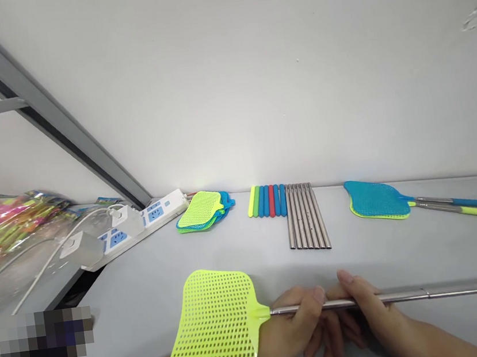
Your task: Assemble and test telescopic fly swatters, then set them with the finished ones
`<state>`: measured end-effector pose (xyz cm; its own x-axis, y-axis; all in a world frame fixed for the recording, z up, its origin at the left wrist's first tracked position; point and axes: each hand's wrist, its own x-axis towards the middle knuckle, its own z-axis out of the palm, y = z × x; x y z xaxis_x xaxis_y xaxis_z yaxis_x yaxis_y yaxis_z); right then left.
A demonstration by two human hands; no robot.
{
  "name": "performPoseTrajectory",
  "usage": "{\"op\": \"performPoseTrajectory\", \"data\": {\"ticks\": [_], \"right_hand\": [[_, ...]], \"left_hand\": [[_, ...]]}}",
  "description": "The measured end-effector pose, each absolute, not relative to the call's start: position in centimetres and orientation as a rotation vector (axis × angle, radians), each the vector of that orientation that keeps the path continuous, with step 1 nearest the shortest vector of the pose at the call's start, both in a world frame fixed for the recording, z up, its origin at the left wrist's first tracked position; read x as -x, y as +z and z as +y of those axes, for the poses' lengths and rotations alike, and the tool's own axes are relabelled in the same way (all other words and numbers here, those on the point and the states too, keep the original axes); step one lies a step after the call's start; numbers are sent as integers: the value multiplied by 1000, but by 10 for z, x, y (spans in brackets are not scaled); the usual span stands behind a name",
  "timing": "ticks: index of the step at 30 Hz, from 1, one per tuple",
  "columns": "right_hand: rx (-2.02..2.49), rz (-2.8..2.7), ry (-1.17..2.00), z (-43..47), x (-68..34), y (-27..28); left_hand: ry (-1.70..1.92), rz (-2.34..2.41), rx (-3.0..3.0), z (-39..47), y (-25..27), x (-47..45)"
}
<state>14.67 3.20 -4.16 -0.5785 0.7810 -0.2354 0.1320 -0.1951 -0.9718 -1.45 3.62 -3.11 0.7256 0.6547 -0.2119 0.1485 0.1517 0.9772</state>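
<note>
A fly swatter with a yellow-green perforated head [211, 326] and a metal rod [405, 296] lies level across the front of the table. Close to the head, my left hand [289, 326] is closed round the rod, thumb on top. My right hand [374, 312] grips the same rod a little farther right, its thumb also above. The fingers of both hands curl beneath the rod and nearly meet. To the right, the rod has a visible joint and runs out of the picture, so its far end is hidden.
Loose swatter heads [203, 209] lie near the wall, beside coloured handle grips [266, 201] and a row of metal tubes [304, 217]. Two assembled fly swatters [380, 199] rest at right. A power strip [156, 214] with cables and plastic-wrapped packs [13, 226] are at left.
</note>
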Motion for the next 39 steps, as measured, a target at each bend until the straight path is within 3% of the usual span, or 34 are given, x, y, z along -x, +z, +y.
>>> {"op": "performPoseTrajectory", "data": {"ticks": [9, 15, 25, 30, 39], "right_hand": [[908, -1287, 1866, 37, -136, -54], [1047, -1077, 1721, 38, -136, -49], [1051, -902, 1705, 45, -136, -52], [1054, -1055, 1776, 43, -136, -52], [1058, -1277, 1813, 40, -139, -49]], "left_hand": [[554, 792, -1244, 38, -25, 11], [754, 740, -1057, 42, -39, 10], [1442, 848, -695, 43, -34, 11], [1437, 1031, -736, 47, -36, 9], [1379, 952, -750, 45, -35, 11]]}}
